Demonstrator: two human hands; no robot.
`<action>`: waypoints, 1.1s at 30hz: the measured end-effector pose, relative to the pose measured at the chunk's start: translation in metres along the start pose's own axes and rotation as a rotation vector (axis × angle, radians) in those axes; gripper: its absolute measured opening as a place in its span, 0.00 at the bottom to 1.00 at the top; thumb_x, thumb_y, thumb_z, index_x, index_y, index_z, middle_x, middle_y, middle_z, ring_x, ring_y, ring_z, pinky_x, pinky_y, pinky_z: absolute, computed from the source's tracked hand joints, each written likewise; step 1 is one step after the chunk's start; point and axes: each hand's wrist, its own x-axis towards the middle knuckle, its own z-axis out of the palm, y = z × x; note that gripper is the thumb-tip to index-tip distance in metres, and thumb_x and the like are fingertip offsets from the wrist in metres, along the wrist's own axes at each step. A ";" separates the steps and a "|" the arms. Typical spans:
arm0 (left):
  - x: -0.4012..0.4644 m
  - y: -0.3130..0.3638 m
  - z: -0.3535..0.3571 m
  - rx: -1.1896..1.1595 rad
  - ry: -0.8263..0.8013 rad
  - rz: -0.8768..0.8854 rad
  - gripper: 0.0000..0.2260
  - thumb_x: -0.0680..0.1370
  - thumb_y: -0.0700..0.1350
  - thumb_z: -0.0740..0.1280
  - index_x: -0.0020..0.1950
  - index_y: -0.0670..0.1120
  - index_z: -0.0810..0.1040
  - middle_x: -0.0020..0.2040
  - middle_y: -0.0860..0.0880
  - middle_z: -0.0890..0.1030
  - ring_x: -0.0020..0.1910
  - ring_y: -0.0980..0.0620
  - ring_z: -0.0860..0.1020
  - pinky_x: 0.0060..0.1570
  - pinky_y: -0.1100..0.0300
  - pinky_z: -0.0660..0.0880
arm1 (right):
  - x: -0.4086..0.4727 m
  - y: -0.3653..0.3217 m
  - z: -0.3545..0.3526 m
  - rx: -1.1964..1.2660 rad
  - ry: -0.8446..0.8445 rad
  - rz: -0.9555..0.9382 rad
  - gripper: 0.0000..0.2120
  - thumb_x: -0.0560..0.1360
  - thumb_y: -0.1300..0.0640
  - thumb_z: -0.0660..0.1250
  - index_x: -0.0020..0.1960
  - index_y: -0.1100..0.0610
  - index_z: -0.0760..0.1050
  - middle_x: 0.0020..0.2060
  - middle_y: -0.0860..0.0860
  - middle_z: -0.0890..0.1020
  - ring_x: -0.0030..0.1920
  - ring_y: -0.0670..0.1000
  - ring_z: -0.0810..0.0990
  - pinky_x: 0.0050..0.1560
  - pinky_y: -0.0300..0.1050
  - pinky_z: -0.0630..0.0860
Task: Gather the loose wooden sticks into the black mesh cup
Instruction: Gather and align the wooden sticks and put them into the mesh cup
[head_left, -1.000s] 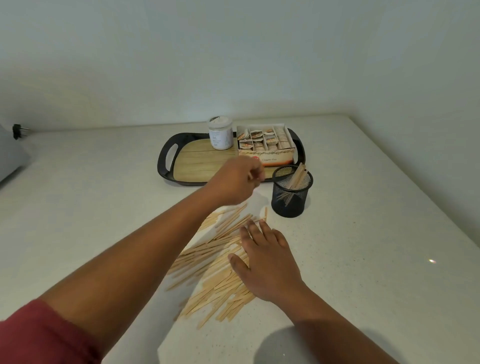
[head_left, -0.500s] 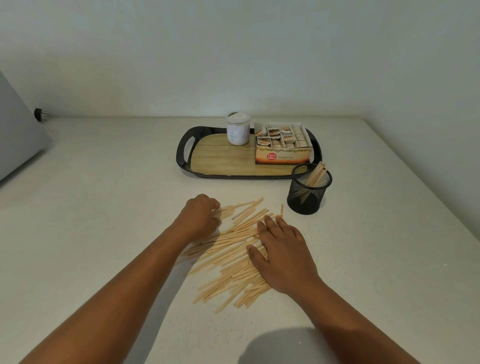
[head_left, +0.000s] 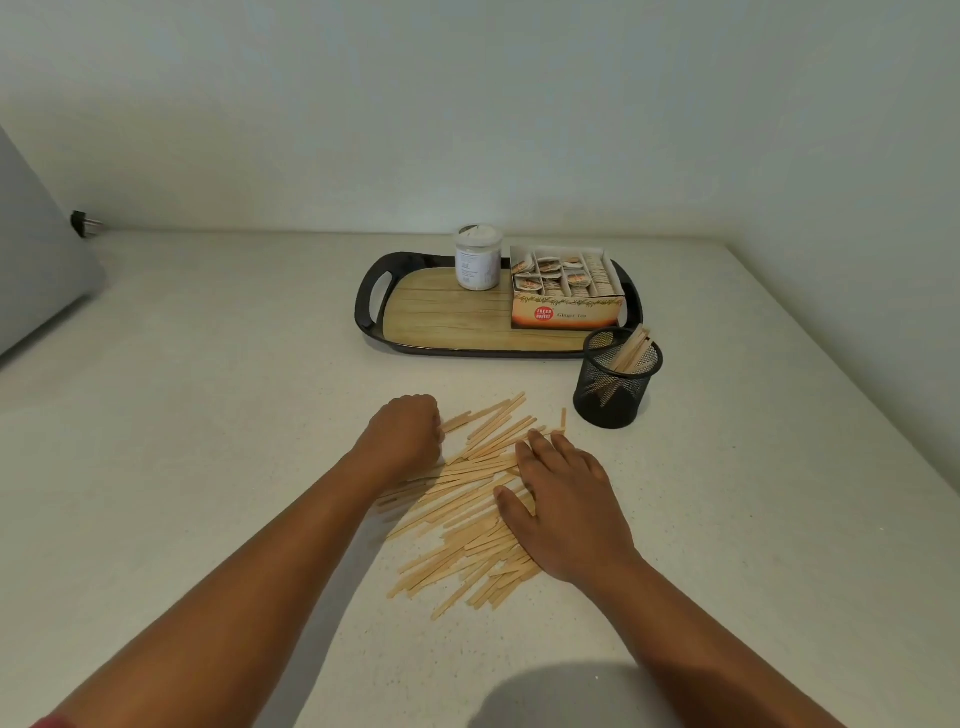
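Back from the cup (head_left: 617, 378), the left hand (head_left: 404, 432) curls onto sticks (head_left: 467, 499) at the pile's 10 o'clock; whether it holds any, I cannot tell. Right hand (head_left: 566, 499) presses flat. Few sticks are in the cup at the pile's 1 o'clock; most remain on the counter (head_left: 208, 415).

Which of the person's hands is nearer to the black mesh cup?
The right hand. It lies flat on the wooden sticks, just below-left of the black mesh cup. The left hand is curled at the pile's far left edge, farther away.

Matt pale wooden sticks (head_left: 470, 486), black metal mesh cup (head_left: 615, 387), glossy black wood-grain tray (head_left: 447, 317), speckled matt counter (head_left: 208, 415).
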 end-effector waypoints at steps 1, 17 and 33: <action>-0.001 0.000 0.001 0.025 0.003 0.011 0.05 0.78 0.41 0.69 0.53 0.45 0.80 0.48 0.48 0.82 0.46 0.50 0.79 0.46 0.57 0.75 | 0.000 0.000 0.000 0.001 0.004 0.000 0.39 0.78 0.29 0.41 0.83 0.47 0.58 0.83 0.47 0.57 0.83 0.53 0.52 0.78 0.52 0.45; -0.019 -0.011 0.017 0.002 0.170 0.230 0.03 0.80 0.40 0.63 0.47 0.46 0.72 0.42 0.49 0.74 0.42 0.49 0.72 0.39 0.56 0.68 | -0.005 0.000 -0.001 0.147 0.197 0.054 0.33 0.80 0.34 0.52 0.79 0.51 0.68 0.79 0.49 0.68 0.79 0.52 0.65 0.79 0.54 0.57; -0.050 0.015 0.004 -0.273 0.116 0.495 0.10 0.80 0.34 0.61 0.53 0.49 0.74 0.48 0.53 0.75 0.45 0.56 0.73 0.43 0.64 0.70 | -0.008 0.000 -0.009 0.689 0.476 0.102 0.27 0.84 0.40 0.55 0.80 0.49 0.64 0.71 0.45 0.77 0.67 0.45 0.76 0.63 0.36 0.73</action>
